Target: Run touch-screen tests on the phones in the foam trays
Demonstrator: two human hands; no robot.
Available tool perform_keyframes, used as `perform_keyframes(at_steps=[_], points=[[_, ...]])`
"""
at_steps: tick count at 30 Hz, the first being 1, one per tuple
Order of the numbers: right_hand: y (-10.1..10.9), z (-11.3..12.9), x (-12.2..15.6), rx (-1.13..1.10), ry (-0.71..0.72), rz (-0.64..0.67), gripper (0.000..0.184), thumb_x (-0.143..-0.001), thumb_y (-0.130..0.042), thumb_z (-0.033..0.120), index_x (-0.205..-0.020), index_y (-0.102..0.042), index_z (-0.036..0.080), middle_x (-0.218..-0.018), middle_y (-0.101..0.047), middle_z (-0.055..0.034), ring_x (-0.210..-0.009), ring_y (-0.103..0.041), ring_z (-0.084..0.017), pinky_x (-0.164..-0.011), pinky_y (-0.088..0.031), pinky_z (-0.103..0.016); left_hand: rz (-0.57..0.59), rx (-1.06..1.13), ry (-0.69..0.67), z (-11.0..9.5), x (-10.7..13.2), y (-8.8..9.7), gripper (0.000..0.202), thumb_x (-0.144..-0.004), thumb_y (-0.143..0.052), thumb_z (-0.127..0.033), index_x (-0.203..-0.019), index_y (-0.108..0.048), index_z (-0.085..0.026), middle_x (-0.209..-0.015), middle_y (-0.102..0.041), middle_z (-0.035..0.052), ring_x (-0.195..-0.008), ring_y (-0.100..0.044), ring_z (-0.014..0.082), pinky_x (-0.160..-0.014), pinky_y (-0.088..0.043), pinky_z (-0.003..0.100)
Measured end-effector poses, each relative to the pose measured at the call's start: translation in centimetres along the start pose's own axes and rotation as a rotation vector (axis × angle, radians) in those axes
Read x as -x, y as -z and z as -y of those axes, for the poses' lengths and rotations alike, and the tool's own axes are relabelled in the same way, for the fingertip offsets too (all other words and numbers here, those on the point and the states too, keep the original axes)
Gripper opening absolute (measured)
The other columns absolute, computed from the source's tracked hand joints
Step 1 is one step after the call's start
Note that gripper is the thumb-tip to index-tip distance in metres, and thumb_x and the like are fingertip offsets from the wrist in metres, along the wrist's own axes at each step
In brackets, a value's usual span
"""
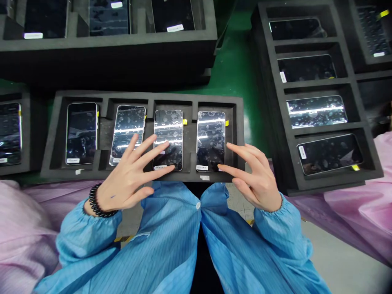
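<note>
In the head view, I am having the left hand (128,175) spread wide at the centre left, fingers reaching across the second and third phones in the row; it is gripping nothing, and I cannot tell whether its fingertips are touching glass. The right hand (257,175) is also holding nothing, its fingers loosely parted, two tips lying at the right edge of the black glass-faced phone with a pale rim (211,130), probably to steady or align it.

That phone is lying face up in the rightmost compartment of a long dark-grey foam tray (127,96) across the middle of the frame. The dividers are likely keeping the glass slabs apart so that they are not rubbing together. The leftmost phone (81,130) is lying nearly straight, while the second phone (127,126) is leaning a little askew, the compartment leaving it some slack. Small yellow tabs (227,123) are sticking out at the sides, perhaps for easy peeling.

More loaded foam trays are standing on the green counter (228,65): one group at the upper left (107,43), another at the right (315,39), presumably within reach.
</note>
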State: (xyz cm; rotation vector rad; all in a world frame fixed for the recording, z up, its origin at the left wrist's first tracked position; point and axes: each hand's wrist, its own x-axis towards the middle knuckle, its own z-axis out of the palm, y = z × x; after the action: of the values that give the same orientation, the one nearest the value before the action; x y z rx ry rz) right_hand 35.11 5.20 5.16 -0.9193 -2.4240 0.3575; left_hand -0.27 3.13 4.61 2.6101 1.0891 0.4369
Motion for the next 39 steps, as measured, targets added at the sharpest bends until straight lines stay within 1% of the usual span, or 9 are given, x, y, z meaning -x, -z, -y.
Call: perform_keyframes(at_steps=[5, 12, 15, 20, 24, 27, 31, 35, 39], points=[[0.0, -0.1, -0.6, -0.010, 0.002, 0.034, 0.034, -0.105, -0.046, 0.028, -0.114, -0.076, 0.017, -0.150, -0.054, -0.0182, -0.132, -0.052, -0.030, -0.113, -0.043, -0.056, 0.003, -0.024, 0.010, 0.9, 0.7, 0.3, 0.051, -0.106, -0.024, -0.047, -0.133, -0.065, -0.035, -0.171, -0.023, -0.0014, -0.159, -0.021, 0.0364, -0.128, -0.009, 0.070], [-1.4, 0.4, -2.2, 0.018, 0.090, 0.184, 0.032, -0.105, -0.049, 0.037, -0.117, -0.076, 0.023, -0.151, -0.057, -0.0166, -0.133, -0.055, -0.029, -0.118, -0.034, -0.063, -0.208, -0.092, 0.125, 0.7, 1.3, 1.4, 0.058, -0.104, -0.012, -0.055, -0.153, -0.041, -0.045, -0.172, -0.019, -0.0081, -0.161, -0.014, 0.0329, -0.131, -0.002, 0.068], [-0.5, 0.0, -1.3, 0.000, 0.062, 0.146, 0.030, -0.104, -0.051, 0.033, -0.114, -0.077, 0.022, -0.152, -0.055, -0.0164, -0.136, -0.053, -0.029, -0.121, -0.030, -0.061, -0.197, -0.114, 0.162, 0.7, 1.6, 1.0, 0.057, -0.104, -0.014, -0.056, -0.156, -0.036, -0.046, -0.173, -0.017, -0.0066, -0.161, -0.015, 0.0357, -0.130, -0.002, 0.070], [1.1, -0.5, 0.5, 0.039, -0.012, 0.092, 0.027, -0.101, -0.054, 0.024, -0.113, -0.078, 0.023, -0.155, -0.053, -0.0129, -0.136, -0.053, -0.029, -0.124, -0.026, -0.060, -0.064, -0.119, 0.195, 1.1, 1.8, -0.4, 0.057, -0.103, -0.023, -0.057, -0.158, -0.034, -0.044, -0.173, -0.015, -0.0023, -0.159, -0.016, 0.0422, -0.125, -0.004, 0.076], [1.1, -0.4, 0.8, 0.066, -0.022, 0.119, 0.027, -0.099, -0.055, 0.019, -0.110, -0.079, 0.022, -0.150, -0.057, -0.0139, -0.131, -0.057, -0.029, -0.121, -0.031, -0.060, -0.171, -0.125, 0.210, 0.8, 2.7, 0.0, 0.058, -0.101, -0.019, -0.059, -0.157, -0.032, -0.049, -0.172, -0.016, -0.0089, -0.157, -0.020, 0.0457, -0.126, -0.006, 0.077], [1.2, -0.3, 0.6, 0.057, -0.041, 0.041, 0.029, -0.098, -0.054, 0.018, -0.114, -0.077, 0.023, -0.155, -0.053, -0.0105, -0.130, -0.057, -0.030, -0.119, -0.035, -0.059, -0.154, -0.157, 0.217, 0.4, 3.7, 0.6, 0.057, -0.100, -0.020, -0.060, -0.153, -0.037, -0.053, -0.168, -0.027, -0.0131, -0.157, -0.021, 0.0438, -0.128, -0.006, 0.075], [1.3, -0.6, 0.4, 0.049, -0.033, 0.014, 0.031, -0.097, -0.053, 0.016, -0.117, -0.075, 0.026, -0.161, -0.046, -0.0057, -0.128, -0.058, -0.029, -0.117, -0.039, -0.059, -0.102, -0.132, 0.155, 0.5, 3.9, 0.6, 0.052, -0.100, -0.033, -0.052, -0.149, -0.048, -0.044, -0.171, -0.022, -0.0069, -0.159, -0.018, 0.0419, -0.127, -0.005, 0.077], [1.0, -0.6, -1.0, 0.026, 0.014, 0.021, 0.029, -0.098, -0.053, 0.017, -0.116, -0.074, 0.023, -0.157, -0.051, -0.0089, -0.126, -0.059, -0.029, -0.116, -0.041, -0.059, -0.013, -0.122, 0.098, 0.9, 3.1, 0.4, 0.051, -0.102, -0.030, -0.057, -0.143, -0.054, -0.040, -0.173, -0.018, -0.0048, -0.158, -0.020, 0.0394, -0.126, -0.008, 0.076], [-1.0, 0.9, -4.5, 0.014, 0.093, 0.021, 0.030, -0.102, -0.050, 0.027, -0.115, -0.075, 0.020, -0.150, -0.058, -0.0146, -0.130, -0.057, -0.030, -0.119, -0.037, -0.060, -0.167, -0.153, 0.170, 0.7, 2.8, 0.4, 0.060, -0.104, -0.018, -0.060, -0.149, -0.049, -0.037, -0.173, -0.017, -0.0040, -0.157, -0.025, 0.0391, -0.128, -0.012, 0.072]])
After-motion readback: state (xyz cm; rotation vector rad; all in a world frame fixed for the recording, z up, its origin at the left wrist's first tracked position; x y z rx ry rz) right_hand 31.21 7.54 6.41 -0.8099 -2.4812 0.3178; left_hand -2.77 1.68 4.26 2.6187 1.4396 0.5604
